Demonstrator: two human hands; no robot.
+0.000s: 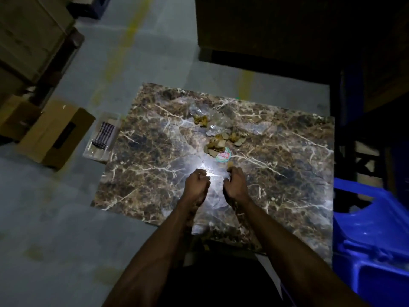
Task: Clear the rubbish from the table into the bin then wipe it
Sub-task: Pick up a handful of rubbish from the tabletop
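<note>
Both hands are curled over the glossy marble-patterned table (155,138). The right hand (235,183) pinches a small tan scrap (230,165), presumably gathering it; whether the left hand (197,182) holds anything, I cannot tell. Beyond lie a round printed lid (223,156), crumbly brown scraps (215,144) and crinkled clear plastic (199,110). The blue plastic bin (371,240) stands at the right.

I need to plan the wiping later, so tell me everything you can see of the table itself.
The table has a squarish top with a glossy, marble-look surface, dark brown and grey with white veins. It stands on a grey floor and reflects a bright glare near its middle. Brownish scraps, crumpled clear plastic and a round printed lid lie past the centre. The left hand and right hand hover over or touch it near the glare. Its legs are hidden.
</note>
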